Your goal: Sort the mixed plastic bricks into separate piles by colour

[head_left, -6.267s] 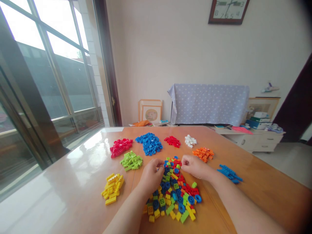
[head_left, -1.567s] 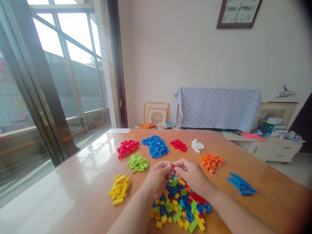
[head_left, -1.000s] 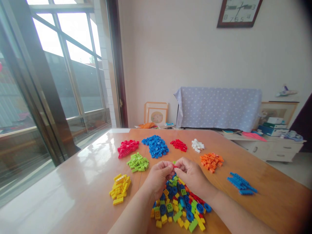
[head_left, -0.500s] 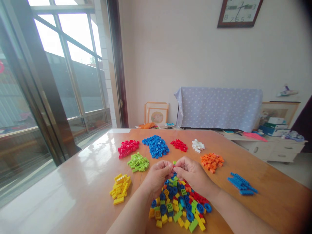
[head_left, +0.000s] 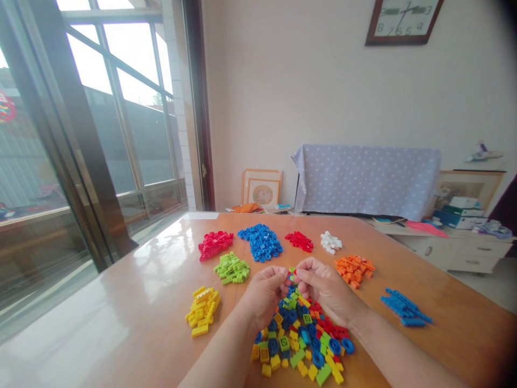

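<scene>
Above the back of a mixed pile of colourful toy bricks (head_left: 297, 350), my two hands face each other with a small gap between the fingertips. My left hand (head_left: 266, 291) is closed in a pinch; whatever it holds is too small to make out. Closed as well, my right hand (head_left: 323, 285) pinches a tiny red piece (head_left: 296, 272) between thumb and finger. A bit of green shows between the fingertips. Yellow bricks (head_left: 203, 311) and light green bricks (head_left: 231, 268) lie left of my left hand, orange bricks (head_left: 354, 270) right of my right hand.
Farther back on the wooden table (head_left: 133, 318) are pinkish-red bricks (head_left: 215, 245), blue round pieces (head_left: 262, 242), red bricks (head_left: 299, 241) and white pieces (head_left: 331, 242). Long blue bricks (head_left: 405, 308) lie at the right. A cabinet (head_left: 464, 250) stands beyond the table.
The fingertips of my two hands have moved slightly apart, and the red piece now shows at my right fingertips. The whole view has shifted a little.
</scene>
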### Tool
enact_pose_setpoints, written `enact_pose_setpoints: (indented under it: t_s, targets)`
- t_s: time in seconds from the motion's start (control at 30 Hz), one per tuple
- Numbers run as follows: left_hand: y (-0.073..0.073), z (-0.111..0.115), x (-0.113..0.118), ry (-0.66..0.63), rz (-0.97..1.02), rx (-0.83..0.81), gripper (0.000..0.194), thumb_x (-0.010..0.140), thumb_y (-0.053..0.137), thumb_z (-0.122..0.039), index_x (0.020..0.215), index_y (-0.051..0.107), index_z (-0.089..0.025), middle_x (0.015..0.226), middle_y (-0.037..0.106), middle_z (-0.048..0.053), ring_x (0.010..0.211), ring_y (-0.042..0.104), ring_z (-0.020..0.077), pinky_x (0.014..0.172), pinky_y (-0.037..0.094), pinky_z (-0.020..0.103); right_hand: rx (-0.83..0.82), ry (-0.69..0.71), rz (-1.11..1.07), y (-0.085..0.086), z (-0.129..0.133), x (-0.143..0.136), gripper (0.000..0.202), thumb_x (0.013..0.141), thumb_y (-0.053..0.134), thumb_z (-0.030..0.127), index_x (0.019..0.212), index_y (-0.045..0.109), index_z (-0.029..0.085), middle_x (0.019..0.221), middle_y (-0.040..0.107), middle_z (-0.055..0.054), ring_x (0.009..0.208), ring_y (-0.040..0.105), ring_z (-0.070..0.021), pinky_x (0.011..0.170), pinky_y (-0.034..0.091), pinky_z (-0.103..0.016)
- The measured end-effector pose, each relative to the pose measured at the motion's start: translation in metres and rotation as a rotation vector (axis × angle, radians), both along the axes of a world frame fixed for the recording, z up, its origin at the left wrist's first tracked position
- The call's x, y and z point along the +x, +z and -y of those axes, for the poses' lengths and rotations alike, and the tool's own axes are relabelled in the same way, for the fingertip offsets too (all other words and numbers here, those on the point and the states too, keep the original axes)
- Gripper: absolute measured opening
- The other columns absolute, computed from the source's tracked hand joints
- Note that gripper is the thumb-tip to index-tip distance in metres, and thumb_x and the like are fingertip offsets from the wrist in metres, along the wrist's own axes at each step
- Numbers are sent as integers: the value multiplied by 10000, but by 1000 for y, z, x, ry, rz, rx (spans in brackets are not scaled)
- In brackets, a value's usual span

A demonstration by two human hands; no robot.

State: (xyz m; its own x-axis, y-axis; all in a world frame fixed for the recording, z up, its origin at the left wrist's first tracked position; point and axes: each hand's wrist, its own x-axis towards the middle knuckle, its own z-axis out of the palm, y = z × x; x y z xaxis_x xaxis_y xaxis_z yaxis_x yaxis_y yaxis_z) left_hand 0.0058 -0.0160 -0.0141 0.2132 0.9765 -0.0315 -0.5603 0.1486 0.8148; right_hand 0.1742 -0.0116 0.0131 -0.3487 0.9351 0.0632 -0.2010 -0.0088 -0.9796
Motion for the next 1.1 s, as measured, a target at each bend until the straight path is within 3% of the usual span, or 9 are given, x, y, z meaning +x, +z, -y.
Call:
enact_pose_setpoints:
  t_s: [0.3, 0.47, 0.7, 1.1]
  targets:
    - [6, 4, 1, 7, -31, 9, 352, 683, 830, -407, 745, 631, -123, 710, 640, 36, 577, 509, 75, 597, 359, 220, 35, 9, 60, -2, 2, -4, 240, 852, 683, 398, 906, 592, 182, 817, 671, -20, 650, 566, -103, 582, 448, -229]
    - [6, 5, 3, 48, -76, 19, 370, 679, 826, -428, 735, 616, -129, 707, 638, 34, 567, 483, 70, 593, 345, 222, 56, -14, 114, -5, 1, -4, 253, 865, 653, 428, 913, 590, 187, 712, 655, 0, 612, 565, -107, 594, 452, -239]
    - [7, 9, 10, 190, -181, 65, 367, 718, 788, -456, 724, 596, -143, 634, 581, -7, 545, 413, 66, 576, 309, 219, 91, -90, 141, -6, 4, -9, 291, 866, 632, 471, 921, 588, 189, 683, 651, 6, 594, 574, -114, 601, 465, -250]
    - [11, 15, 19, 355, -202, 142, 399, 715, 778, -505, 755, 606, -148, 645, 561, -16, 591, 448, 81, 596, 358, 208, 58, -152, -34, -6, 9, -23, 333, 817, 701, 490, 893, 602, 181, 766, 651, -16, 720, 622, -141, 700, 522, -287]
